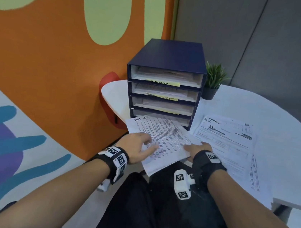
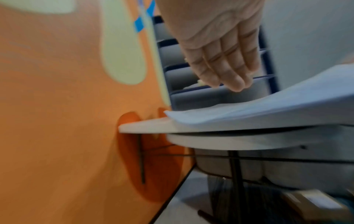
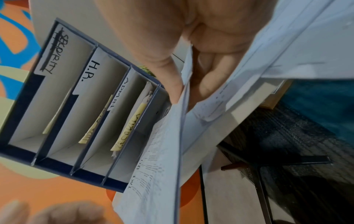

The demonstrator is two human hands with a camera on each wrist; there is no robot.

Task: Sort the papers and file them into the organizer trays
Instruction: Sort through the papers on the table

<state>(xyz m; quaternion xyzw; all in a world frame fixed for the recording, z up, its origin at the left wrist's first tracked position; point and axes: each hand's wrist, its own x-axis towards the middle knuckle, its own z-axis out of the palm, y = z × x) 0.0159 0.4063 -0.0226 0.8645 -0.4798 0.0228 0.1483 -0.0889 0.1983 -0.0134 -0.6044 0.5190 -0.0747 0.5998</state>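
Printed sheet (image 1: 161,143), top edge toward organizer (image 1: 164,79)

I count one blue organizer (image 1: 164,78) with four trays stacked in it, three yellow sticky labels on their fronts, one potted plant (image 1: 213,81) and one desk (image 1: 277,117). My two hands are in view. The loose papers overlap too much to count.

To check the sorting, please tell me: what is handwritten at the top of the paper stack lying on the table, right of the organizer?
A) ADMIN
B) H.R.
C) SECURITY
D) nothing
B: in the head view the top sheet of the paper stack, lying right of the organizer, bears "H.R." in its upper left corner.
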